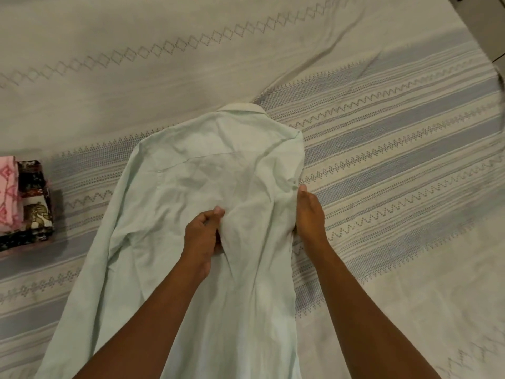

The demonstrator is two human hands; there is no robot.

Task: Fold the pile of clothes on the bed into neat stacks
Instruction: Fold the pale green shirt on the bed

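Observation:
A pale mint long-sleeved shirt (213,170) lies back-up on the bed, collar pointing away from me. Its right side is folded inward over the back, and its left sleeve stretches down toward the lower left. My left hand (203,236) pinches a fold of the cloth at the middle of the shirt's back, fingers curled round the fabric. With straight fingers, my right hand (310,212) presses against the shirt's folded right edge.
The bed is covered by a cream bedspread (396,149) with grey-blue stripes and zigzag bands. A stack of folded clothes (24,203), pink and dark patterned, sits at the left edge. A strip of floor shows at the top right corner.

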